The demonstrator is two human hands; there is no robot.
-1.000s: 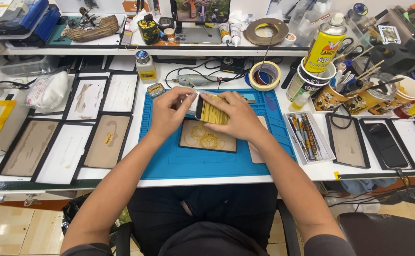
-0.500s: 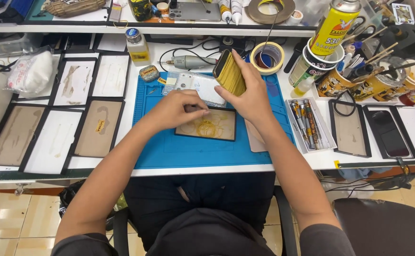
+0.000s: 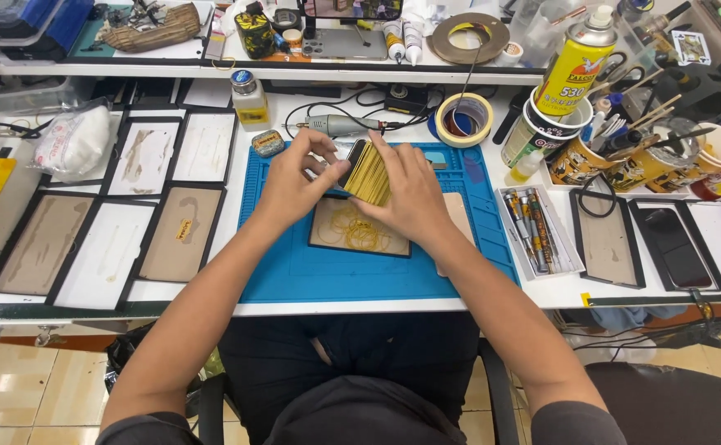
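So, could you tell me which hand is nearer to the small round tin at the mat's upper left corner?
Left. The left hand is just right of the tin; the right hand lies farther right, beyond the rubber-banded phone.

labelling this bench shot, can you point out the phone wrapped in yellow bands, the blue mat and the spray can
phone wrapped in yellow bands [image 3: 368, 175], head view, on the banded middle.
blue mat [image 3: 294, 268], head view, on a bare part near its front.
spray can [image 3: 573, 72], head view, on its yellow body.
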